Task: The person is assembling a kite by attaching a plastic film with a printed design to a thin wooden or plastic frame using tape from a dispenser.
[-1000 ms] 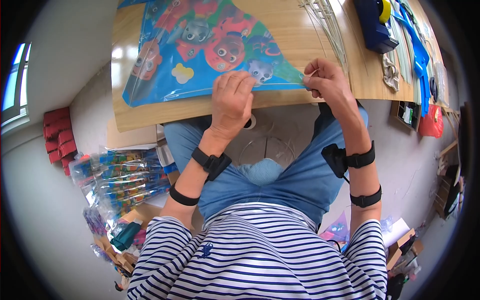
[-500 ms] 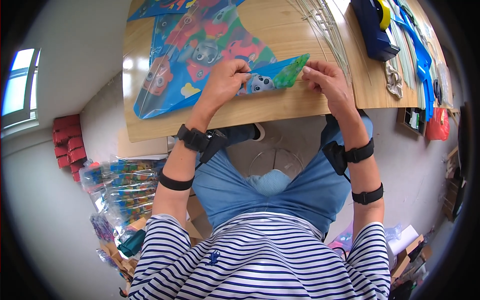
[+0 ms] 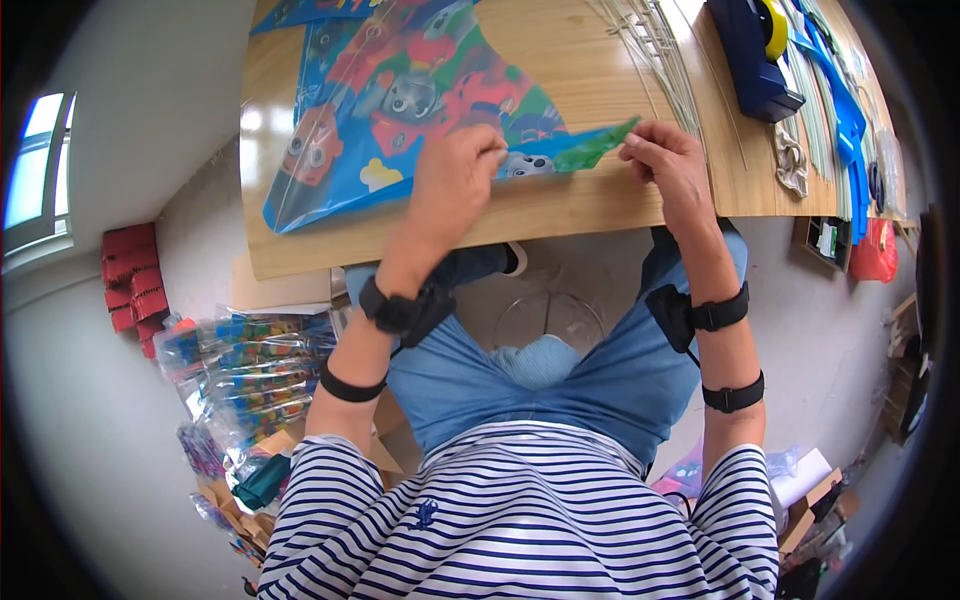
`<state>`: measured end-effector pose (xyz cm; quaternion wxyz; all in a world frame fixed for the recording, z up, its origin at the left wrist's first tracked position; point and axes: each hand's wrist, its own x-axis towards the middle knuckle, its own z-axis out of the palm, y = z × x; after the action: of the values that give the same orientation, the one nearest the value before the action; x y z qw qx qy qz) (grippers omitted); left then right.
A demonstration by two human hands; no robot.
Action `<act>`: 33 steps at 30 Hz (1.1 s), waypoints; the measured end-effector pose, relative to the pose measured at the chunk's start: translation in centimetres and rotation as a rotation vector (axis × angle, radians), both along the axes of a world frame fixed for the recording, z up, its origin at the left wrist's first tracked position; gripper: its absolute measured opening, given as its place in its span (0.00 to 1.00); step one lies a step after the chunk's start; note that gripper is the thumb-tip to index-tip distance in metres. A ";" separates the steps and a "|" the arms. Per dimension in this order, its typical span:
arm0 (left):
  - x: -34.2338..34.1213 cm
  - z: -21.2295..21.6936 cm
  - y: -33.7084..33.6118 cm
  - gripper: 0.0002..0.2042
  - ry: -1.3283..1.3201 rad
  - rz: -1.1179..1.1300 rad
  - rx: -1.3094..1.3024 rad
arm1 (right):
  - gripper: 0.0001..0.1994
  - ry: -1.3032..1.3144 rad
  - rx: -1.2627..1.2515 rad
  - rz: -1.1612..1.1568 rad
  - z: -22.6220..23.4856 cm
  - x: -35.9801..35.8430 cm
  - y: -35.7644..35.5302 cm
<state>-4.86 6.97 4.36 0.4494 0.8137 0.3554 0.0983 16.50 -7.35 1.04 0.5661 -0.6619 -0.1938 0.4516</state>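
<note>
A thin, shiny plastic sheet [image 3: 345, 150], blue with cartoon figures and angled edges like a kite sail, lies on the wooden table before me. My left hand [image 3: 455, 185], a little blurred, has its fingers pinched together on the sheet's near edge. Farther right, my right hand [image 3: 668, 160] pinches the tip of the sheet's green corner [image 3: 590, 152] between thumb and fingers. Between the two hands the edge strip is drawn out narrow and partly folded, with a grey-white cartoon head showing. Fingers of the left hand hide part of the edge.
Thin pale sticks [image 3: 655, 60] lie at the table's far right. Beyond them stand a dark blue tape dispenser [image 3: 752, 60] with yellow tape and blue strips [image 3: 848, 130]. The wooden table's [image 3: 560, 215] near edge crosses above my knees. Plastic-wrapped printed goods [image 3: 265, 375] lie at lower left.
My right hand has shifted slightly right with the green corner, which now looks narrower and more folded. The left hand has turned and moved a little, still at the sheet's edge.
</note>
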 end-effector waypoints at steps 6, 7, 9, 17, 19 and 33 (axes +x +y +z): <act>-4.0 -1.8 -7.1 0.14 -0.103 -0.253 0.491 | 0.06 -0.463 -0.017 -0.227 0.3 -0.9 -3.8; -4.2 -2.4 -7.0 0.14 -0.106 -0.248 0.485 | 0.06 -0.467 -0.022 -0.222 0.1 -1.6 -4.3; -3.9 -3.6 -6.1 0.14 -0.163 -0.092 0.595 | 0.04 -0.698 -0.019 -0.183 0.0 -3.1 -5.0; 0.5 -6.6 -2.6 0.26 -0.017 -0.038 0.621 | 0.05 -0.408 -0.100 0.070 2.0 -5.2 -1.2; 0.8 -6.5 -2.2 0.29 0.019 -0.060 0.601 | 0.05 -0.491 -0.102 0.121 1.1 -4.3 -0.5; -0.4 -6.7 -4.3 0.38 0.063 -0.075 0.605 | 0.09 -0.947 -0.180 0.540 -0.9 -3.6 3.8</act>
<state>-5.27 2.65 -2.35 0.1787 0.9257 0.2937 0.1578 12.92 -3.51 0.18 0.2223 -0.7653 -0.5507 0.2485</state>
